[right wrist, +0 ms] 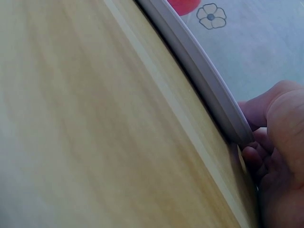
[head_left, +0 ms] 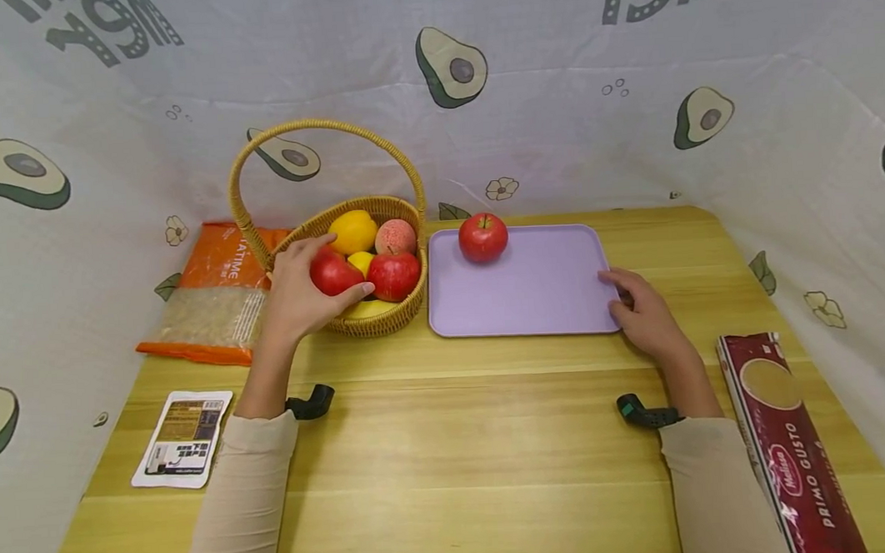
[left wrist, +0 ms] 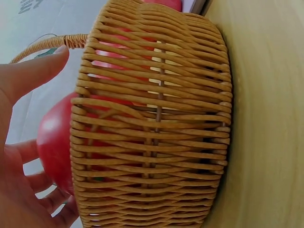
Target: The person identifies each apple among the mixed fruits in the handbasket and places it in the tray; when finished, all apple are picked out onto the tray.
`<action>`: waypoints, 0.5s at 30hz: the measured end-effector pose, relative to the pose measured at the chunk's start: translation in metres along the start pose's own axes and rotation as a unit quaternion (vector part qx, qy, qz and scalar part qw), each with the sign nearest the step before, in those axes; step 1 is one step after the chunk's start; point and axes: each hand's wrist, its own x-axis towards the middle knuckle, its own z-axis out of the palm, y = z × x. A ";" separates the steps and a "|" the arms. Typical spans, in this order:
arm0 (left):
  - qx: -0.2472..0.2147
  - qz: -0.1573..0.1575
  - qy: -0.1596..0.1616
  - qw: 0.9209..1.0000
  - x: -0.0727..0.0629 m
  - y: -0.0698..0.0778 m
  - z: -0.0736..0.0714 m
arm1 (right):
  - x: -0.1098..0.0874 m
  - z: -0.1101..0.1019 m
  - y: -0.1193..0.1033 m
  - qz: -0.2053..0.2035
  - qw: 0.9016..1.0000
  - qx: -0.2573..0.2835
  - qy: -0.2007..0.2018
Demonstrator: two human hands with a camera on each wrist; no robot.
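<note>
Over the left side of a wicker basket (head_left: 373, 323), my left hand (head_left: 300, 288) reaches with thumb and fingers spread around a red fruit (head_left: 335, 272). In the left wrist view the fingers lie along the far side of that red fruit (left wrist: 56, 142), while the straight thumb stands apart from it. A red apple (head_left: 394, 276), a yellow fruit (head_left: 353, 231) and a pinkish peach (head_left: 395, 237) share the basket. My right hand (head_left: 643, 312) grips the right edge of a lilac tray (head_left: 526, 297), thumb at the rim and fingers curled below. Another red apple (head_left: 483, 238) sits at the tray's back left.
The basket's tall handle (head_left: 322, 124) arches above the fruit. Behind the left hand lies an orange bag (head_left: 218, 297), with a white packet (head_left: 182, 440) nearer the front. A long dark red pasta package (head_left: 789, 442) lies beside the right forearm. A printed cloth hangs behind the table.
</note>
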 end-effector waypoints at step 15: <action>0.021 -0.016 -0.041 0.999 0.009 -0.007 0.003 | -0.001 0.001 0.003 -0.012 1.000 0.001 0.007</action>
